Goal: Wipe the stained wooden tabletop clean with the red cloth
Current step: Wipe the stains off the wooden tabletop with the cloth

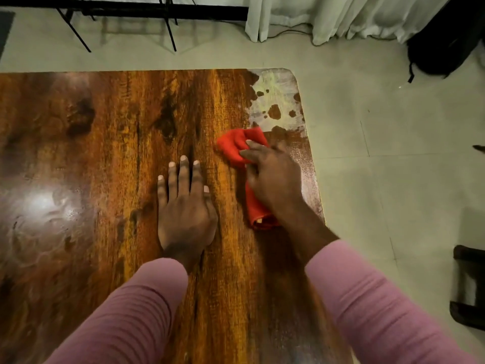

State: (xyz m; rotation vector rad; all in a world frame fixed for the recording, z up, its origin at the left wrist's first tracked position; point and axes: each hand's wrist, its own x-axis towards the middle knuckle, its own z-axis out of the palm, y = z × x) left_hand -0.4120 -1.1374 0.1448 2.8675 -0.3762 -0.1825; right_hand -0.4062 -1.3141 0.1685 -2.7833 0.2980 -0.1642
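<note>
My right hand [270, 174] is bent over the red cloth [236, 145], its fingers curled onto the fabric and holding it down on the wooden counter [105, 127]. The hand is a little blurred. The cloth bunches out past my fingertips toward 11 o'clock, and a folded tail of it shows under my wrist at 6 o'clock. At 9 o'clock from that hand, my left hand [183, 203] lies flat on the wood, fingers straight and slightly spread, holding nothing. Both arms wear pink sleeves [367, 298]. At 12 o'clock from the cloth, just beyond it, a pale whitish stain [275, 88] covers the counter's far right corner, broken by brown patches. Past the counter lies tiled floor [393, 153], with a white curtain [341, 17] at 1 o'clock and a black bag [446, 43] beside it.
</note>
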